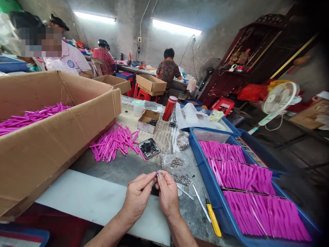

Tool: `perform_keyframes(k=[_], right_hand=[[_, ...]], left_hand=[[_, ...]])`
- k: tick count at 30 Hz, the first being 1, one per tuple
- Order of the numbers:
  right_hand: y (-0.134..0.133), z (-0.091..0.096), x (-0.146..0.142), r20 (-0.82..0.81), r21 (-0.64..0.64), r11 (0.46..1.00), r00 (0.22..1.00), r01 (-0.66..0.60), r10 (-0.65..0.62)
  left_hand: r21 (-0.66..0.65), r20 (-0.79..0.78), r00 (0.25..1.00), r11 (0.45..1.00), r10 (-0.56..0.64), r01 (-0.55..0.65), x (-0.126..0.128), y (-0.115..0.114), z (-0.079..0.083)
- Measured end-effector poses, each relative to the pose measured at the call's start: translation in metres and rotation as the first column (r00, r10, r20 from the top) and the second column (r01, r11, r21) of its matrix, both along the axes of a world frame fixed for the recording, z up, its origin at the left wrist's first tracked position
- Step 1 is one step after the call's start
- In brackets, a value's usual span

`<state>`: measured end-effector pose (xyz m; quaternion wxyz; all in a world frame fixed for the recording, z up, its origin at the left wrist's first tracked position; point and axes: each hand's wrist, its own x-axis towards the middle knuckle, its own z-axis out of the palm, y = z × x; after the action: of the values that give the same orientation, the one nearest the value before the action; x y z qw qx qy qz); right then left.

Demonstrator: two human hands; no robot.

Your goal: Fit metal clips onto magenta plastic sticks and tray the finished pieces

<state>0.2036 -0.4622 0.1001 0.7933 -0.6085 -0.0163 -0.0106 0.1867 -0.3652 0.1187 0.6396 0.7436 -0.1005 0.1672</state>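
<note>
My left hand (136,196) and my right hand (167,196) meet over the front of the table, fingertips pinched together. Between them shows a bit of a small magenta and dark piece (156,174); the fingers cover most of it. Beyond the hands lie a small tray of black parts (149,148) and a loose pile of magenta plastic sticks (115,142). Small metal parts (176,162) rest on a clear bag just past my right hand, with more metal bits (182,179) nearer. A yellow-handled screwdriver (214,219) and a white tool (202,203) are to the right.
At left stands a big cardboard box (84,115) with magenta sticks inside. A blue crate (228,224) on the right holds rows of magenta pieces. Farther back are a small carton (146,127), a red flask (170,108) and a fan (279,99). Several people sit working behind.
</note>
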Motion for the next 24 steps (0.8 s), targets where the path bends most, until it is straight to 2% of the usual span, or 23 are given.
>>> perform_keyframes(k=[8,11,17,21,24], right_hand=[[0.0007,-0.0045,0.0002,-0.003,0.082,0.995,0.999,-0.053,0.053],[0.0009,-0.0053,0.0002,0.002,0.072,0.996,0.999,-0.053,0.053],[0.0033,-0.0022,-0.0016,0.026,-0.072,0.997,0.999,0.037,-0.035],[0.0043,-0.0048,-0.0029,0.062,-0.202,0.97,0.991,0.132,-0.122],[0.0039,-0.008,-0.0033,0.075,-0.248,0.953,0.984,0.174,-0.16]], left_hand=[[0.003,-0.025,1.0,1.0,0.015,-0.015,-0.0016,0.0002,-0.0029],[0.011,-0.011,1.0,1.0,0.022,-0.022,-0.0017,-0.0004,-0.0031],[0.081,0.02,0.998,0.995,0.065,-0.066,-0.0011,-0.0031,-0.0043],[0.123,0.037,0.995,0.988,0.088,-0.092,-0.0002,-0.0046,-0.0049],[0.148,0.041,0.993,0.982,0.11,-0.115,0.0009,-0.0059,-0.0057]])
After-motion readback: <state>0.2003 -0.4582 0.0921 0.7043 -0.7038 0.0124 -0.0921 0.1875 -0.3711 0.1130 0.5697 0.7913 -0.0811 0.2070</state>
